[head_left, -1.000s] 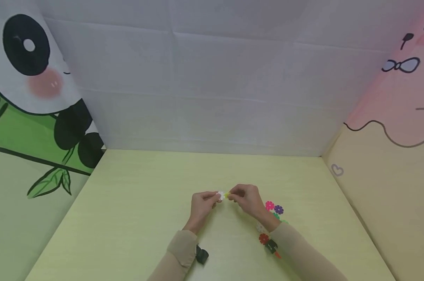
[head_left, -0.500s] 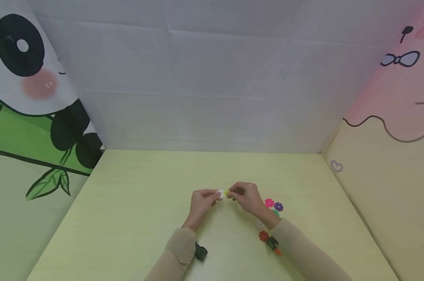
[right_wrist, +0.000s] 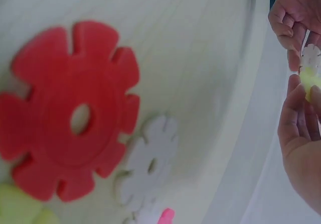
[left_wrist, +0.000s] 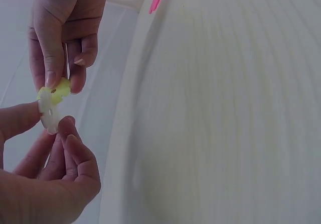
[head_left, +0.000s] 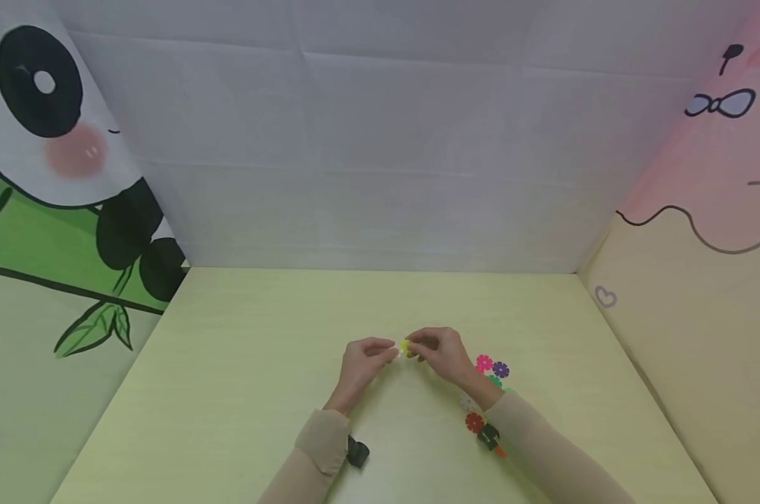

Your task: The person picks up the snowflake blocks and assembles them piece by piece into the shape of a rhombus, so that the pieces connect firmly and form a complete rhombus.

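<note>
Above the table (head_left: pixel 279 364), my left hand (head_left: pixel 362 364) pinches a white flower-shaped plastic disc (left_wrist: pixel 49 114) with slotted edges between thumb and fingers. My right hand (head_left: pixel 443 355) pinches a yellow disc (left_wrist: pixel 61 90) of the same kind between thumb and forefinger. The two discs meet at their edges, at an angle to each other, with the fingertips of both hands close together. In the right wrist view the white disc (right_wrist: pixel 311 56) shows beyond the yellow one (right_wrist: pixel 309 81). Fingers hide part of each disc.
By my right forearm lie loose discs: pink (head_left: pixel 483 362), purple (head_left: pixel 501 369), green (head_left: pixel 495 381), red (head_left: pixel 474 422) and white (right_wrist: pixel 150 163). A black wrist camera (head_left: pixel 357 453) sits at my left sleeve. A white cloth wall (head_left: pixel 380 217) rises behind the table.
Between the fingertips, the white disc has gone from facing the head camera to a thinner, more edge-on view, and the yellow disc shows more. Both hands stay almost in place.
</note>
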### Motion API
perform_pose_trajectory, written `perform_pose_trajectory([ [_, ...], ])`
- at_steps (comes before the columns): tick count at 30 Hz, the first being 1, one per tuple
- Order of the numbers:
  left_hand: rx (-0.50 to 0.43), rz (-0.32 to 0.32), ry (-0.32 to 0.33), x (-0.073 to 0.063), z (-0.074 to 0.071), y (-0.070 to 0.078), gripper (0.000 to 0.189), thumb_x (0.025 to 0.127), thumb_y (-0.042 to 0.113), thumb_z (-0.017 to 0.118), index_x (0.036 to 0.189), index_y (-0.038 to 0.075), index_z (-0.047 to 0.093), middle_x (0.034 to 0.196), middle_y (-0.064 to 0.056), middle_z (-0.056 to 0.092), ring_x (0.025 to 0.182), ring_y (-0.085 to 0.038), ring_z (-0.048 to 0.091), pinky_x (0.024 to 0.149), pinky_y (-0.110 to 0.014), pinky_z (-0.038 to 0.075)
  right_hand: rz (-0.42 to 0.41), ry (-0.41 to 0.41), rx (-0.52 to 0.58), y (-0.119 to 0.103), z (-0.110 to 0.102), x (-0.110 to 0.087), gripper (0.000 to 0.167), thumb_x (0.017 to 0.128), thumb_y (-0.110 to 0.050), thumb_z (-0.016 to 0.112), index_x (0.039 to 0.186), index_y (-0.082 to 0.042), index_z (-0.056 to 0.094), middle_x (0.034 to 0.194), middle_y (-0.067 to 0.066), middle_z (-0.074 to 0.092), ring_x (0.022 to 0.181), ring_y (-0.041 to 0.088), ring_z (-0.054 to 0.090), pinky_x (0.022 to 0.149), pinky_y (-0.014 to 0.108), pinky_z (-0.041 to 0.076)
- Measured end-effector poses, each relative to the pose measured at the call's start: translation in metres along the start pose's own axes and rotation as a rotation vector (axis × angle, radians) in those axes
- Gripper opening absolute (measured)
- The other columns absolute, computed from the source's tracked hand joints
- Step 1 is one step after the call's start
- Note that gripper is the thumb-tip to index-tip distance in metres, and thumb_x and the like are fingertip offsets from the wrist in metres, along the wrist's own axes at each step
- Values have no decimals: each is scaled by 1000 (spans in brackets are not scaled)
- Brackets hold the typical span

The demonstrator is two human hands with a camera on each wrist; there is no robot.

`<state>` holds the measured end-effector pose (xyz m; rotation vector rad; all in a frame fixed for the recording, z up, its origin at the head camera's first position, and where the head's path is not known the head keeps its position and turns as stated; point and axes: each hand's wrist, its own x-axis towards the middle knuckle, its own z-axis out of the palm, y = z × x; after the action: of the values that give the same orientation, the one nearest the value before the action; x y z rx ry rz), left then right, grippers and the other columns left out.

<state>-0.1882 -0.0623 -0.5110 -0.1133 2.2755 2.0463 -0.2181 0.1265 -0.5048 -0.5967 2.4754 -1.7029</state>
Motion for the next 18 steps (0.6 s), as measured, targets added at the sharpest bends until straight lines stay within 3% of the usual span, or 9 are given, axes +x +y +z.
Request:
perform_pose_trajectory([
  [8,4,26,-54,0,2,0,17,85,19,74,95,5,74,88,-6,70,81,-23,65,71,-42,50,2,-29,-31,2,0,-1,14,90,-7,66,103,-4,71,90,6,70,75,32,67,65,46,53],
  [15,20,37,-56,3,4,-2,18,85,19,73,92,3,74,82,-8,69,74,-20,62,62,-31,47,13,-28,-103,0,1,-1,15,90,-8,67,104,-7,72,91,1,70,73,21,68,59,31,52],
  [18,15,38,-63,4,5,-3,19,86,20,73,92,2,74,82,-11,69,73,-20,60,60,-29,45,5,-36,-124,-1,1,-1,16,91,-9,67,105,-7,72,91,1,70,72,17,67,58,30,52],
])
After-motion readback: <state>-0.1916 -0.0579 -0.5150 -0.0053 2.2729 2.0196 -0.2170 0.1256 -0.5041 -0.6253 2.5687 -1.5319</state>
